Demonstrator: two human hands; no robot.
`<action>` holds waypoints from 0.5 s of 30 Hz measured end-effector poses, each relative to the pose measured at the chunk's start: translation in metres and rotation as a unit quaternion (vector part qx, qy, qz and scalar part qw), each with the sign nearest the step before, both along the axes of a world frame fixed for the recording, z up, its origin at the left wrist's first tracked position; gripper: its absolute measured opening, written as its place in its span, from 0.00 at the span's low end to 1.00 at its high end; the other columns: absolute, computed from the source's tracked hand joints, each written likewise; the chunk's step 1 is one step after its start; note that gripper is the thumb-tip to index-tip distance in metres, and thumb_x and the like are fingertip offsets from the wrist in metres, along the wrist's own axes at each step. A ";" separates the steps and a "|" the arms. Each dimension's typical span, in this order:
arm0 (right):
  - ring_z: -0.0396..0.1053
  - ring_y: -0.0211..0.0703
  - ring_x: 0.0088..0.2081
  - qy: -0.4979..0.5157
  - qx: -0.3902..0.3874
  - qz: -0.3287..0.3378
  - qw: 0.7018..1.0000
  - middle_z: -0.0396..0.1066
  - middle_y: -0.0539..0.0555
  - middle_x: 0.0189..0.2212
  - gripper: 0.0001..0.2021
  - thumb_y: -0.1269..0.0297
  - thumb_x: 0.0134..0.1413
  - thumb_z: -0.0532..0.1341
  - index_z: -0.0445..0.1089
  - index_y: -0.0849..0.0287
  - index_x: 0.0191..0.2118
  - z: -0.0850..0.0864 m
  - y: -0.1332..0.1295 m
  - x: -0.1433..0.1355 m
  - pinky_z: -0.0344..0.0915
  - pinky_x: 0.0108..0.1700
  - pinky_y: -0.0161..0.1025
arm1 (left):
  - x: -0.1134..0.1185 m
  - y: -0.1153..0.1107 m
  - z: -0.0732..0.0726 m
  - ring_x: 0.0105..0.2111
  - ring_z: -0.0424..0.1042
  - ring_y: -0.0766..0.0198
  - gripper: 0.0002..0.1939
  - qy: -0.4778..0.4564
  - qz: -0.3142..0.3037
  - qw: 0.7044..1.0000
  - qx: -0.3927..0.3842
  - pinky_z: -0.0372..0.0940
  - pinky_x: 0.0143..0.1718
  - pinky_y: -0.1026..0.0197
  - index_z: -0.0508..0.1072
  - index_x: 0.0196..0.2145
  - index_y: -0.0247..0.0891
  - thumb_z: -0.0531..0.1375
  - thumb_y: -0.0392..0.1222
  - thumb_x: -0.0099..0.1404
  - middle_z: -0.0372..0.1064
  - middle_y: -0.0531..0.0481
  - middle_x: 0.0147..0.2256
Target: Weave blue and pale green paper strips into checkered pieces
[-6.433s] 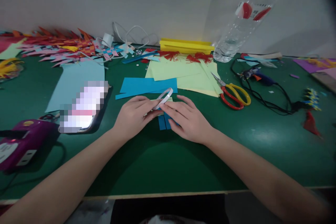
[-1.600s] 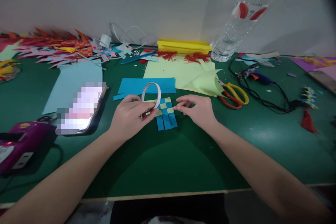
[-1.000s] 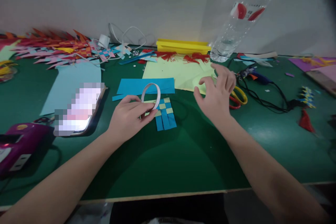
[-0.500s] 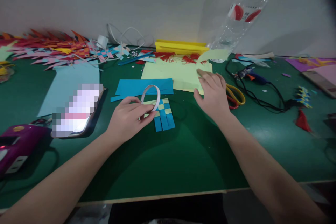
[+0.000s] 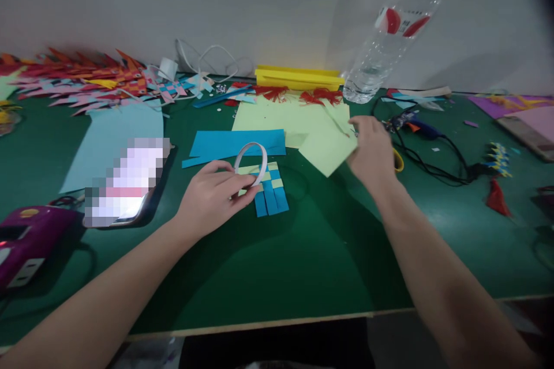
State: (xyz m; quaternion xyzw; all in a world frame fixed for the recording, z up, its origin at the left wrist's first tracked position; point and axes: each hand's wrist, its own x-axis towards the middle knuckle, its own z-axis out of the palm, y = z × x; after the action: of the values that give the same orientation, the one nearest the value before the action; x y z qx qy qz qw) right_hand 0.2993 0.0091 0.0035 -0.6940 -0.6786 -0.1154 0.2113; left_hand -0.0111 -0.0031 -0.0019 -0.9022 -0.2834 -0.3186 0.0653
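Between its thumb and fingers my left hand point(image 5: 216, 195) pinches a white ring point(image 5: 263, 161), held upright over a woven blue and pale green paper piece point(image 5: 272, 193). That piece lies flat, its blue strips pointing toward me. My right hand point(image 5: 371, 147) is closed at the right edge of a smaller pale green paper point(image 5: 328, 153), which is tilted over a large pale green sheet point(image 5: 259, 112). Its fingertips are partly hidden. Blue paper point(image 5: 238, 143) lies behind my left hand.
A phone point(image 5: 130, 184) and purple power box point(image 5: 37, 242) are at left. Yellow-handled scissors point(image 5: 398, 160) and a black cable point(image 5: 433, 158) lie right. Behind stand a leaning plastic bottle point(image 5: 389, 40) and yellow folded paper point(image 5: 298, 78).
My right hand has moved right, and the smaller pale green paper has come forward from in front of the bottle. My left hand and the ring have shifted very slightly.
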 end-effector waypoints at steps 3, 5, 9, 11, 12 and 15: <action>0.63 0.63 0.49 -0.042 -0.052 -0.133 0.989 0.67 0.68 0.45 0.17 0.62 0.53 0.55 0.63 0.64 0.48 0.003 0.000 0.027 0.62 0.46 0.55 | 0.000 0.000 0.000 0.22 0.71 0.67 0.02 0.004 -0.002 1.000 -0.003 0.66 0.41 0.57 0.72 0.33 0.39 0.59 0.38 0.63 0.72 0.56 0.22; 0.65 0.65 0.47 -0.040 -0.119 -0.173 0.977 0.66 0.71 0.45 0.20 0.57 0.52 0.56 0.63 0.66 0.47 0.002 0.000 0.040 0.63 0.41 0.54 | 0.000 0.000 -0.001 0.22 0.71 0.67 0.02 0.007 -0.003 1.000 -0.002 0.66 0.41 0.57 0.72 0.32 0.39 0.59 0.38 0.63 0.72 0.56 0.22; 0.69 0.63 0.42 -0.009 -0.191 -0.220 0.957 0.68 0.71 0.43 0.23 0.51 0.51 0.56 0.64 0.66 0.46 -0.001 0.000 0.054 0.64 0.36 0.52 | 0.000 0.000 -0.002 0.22 0.71 0.67 0.03 0.007 -0.002 1.000 -0.004 0.66 0.42 0.57 0.72 0.32 0.40 0.59 0.39 0.63 0.72 0.57 0.22; 0.70 0.62 0.41 -0.012 -0.199 -0.216 0.956 0.69 0.70 0.41 0.22 0.52 0.50 0.57 0.64 0.65 0.46 -0.001 0.001 0.056 0.65 0.36 0.51 | 0.000 0.001 -0.002 0.22 0.71 0.67 0.03 0.008 -0.004 1.000 -0.004 0.66 0.42 0.57 0.72 0.32 0.40 0.59 0.39 0.63 0.73 0.56 0.22; 0.70 0.62 0.41 -0.012 -0.200 -0.213 0.956 0.69 0.69 0.41 0.22 0.53 0.50 0.57 0.64 0.65 0.46 0.000 0.001 0.057 0.65 0.36 0.50 | 0.000 0.001 -0.003 0.22 0.71 0.67 0.03 0.008 -0.005 1.000 -0.003 0.66 0.42 0.57 0.72 0.32 0.40 0.59 0.39 0.63 0.73 0.56 0.22; 0.70 0.61 0.41 0.003 -0.207 -0.212 0.955 0.70 0.68 0.41 0.19 0.57 0.53 0.55 0.64 0.63 0.47 0.003 0.000 0.057 0.65 0.36 0.50 | 0.000 0.000 -0.003 0.22 0.71 0.67 0.02 0.010 -0.007 1.000 0.003 0.66 0.42 0.57 0.72 0.33 0.39 0.60 0.39 0.63 0.73 0.55 0.22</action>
State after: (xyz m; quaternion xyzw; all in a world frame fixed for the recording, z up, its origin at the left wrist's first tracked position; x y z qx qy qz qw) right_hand 0.3561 0.0088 0.0062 -0.8506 -0.5244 -0.0127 0.0355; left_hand -0.0111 -0.0026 -0.0053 -0.9072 -0.2751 -0.3106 0.0689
